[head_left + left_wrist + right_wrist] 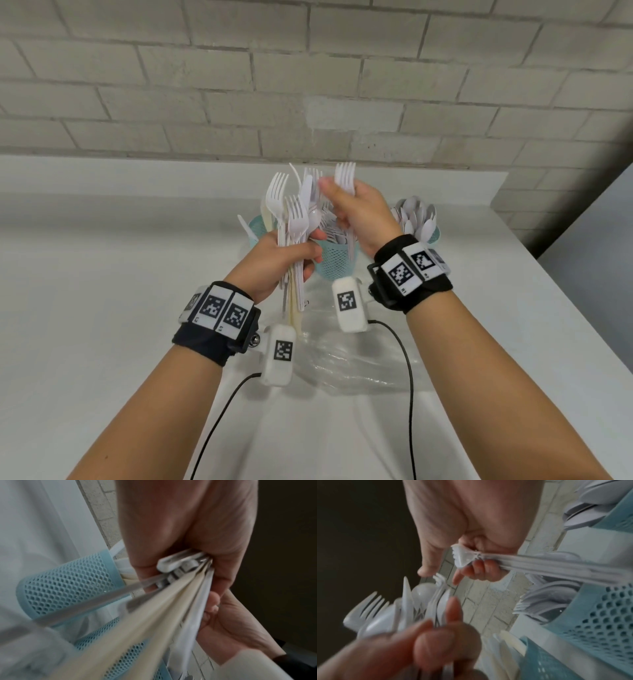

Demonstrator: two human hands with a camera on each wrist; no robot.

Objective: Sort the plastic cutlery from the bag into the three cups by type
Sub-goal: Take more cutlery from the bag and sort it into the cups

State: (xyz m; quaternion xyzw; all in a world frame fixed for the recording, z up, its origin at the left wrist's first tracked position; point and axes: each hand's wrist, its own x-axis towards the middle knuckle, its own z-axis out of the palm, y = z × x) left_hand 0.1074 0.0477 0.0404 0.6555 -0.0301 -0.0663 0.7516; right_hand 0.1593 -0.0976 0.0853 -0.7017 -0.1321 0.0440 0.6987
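Observation:
My left hand grips a mixed bundle of white cutlery by the handles, with forks, a spoon and a knife fanned upward; the handles show in its fist. My right hand pinches a few white forks just right of the bundle; its curled fingers wrap their necks. Behind the hands stand three teal mesh cups: the left cup holds knives, the middle cup holds forks, the right cup holds spoons. The clear plastic bag lies flat on the table below my wrists.
The white table ends at a brick wall right behind the cups. Its right edge drops off near the spoon cup. Black cables run from the wrist cameras back toward me.

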